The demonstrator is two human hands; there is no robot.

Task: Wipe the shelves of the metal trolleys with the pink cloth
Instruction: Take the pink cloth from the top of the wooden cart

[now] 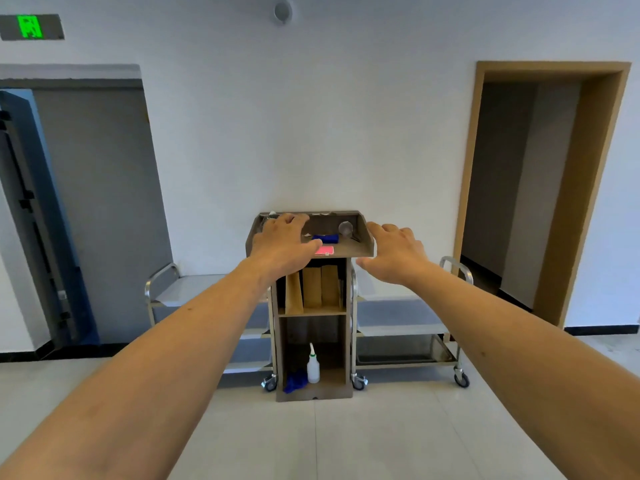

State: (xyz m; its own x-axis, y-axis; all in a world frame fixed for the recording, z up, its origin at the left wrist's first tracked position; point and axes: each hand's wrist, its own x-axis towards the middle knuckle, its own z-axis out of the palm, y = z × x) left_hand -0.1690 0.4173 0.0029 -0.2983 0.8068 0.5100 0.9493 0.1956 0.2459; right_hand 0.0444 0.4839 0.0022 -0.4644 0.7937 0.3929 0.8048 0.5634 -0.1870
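Nothing wiped, seemingly: our left hand [282, 242] and right hand [398, 252] reach, grip spread, toward the pink cloth [324, 250] mid-frame; both metal trolleys [408, 327] wait.

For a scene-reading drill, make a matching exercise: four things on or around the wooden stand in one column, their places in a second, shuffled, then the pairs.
Things:
1. flat pink cloth
2. white plastic spray bottle
3. brown paper bags
4. shiny metal trolley with a curved handle

Places:
A. bottom compartment of the stand
B. on the floor right of the stand
C. top tray of the stand
D. middle compartment of the stand

Pairs: 1-C, 2-A, 3-D, 4-B
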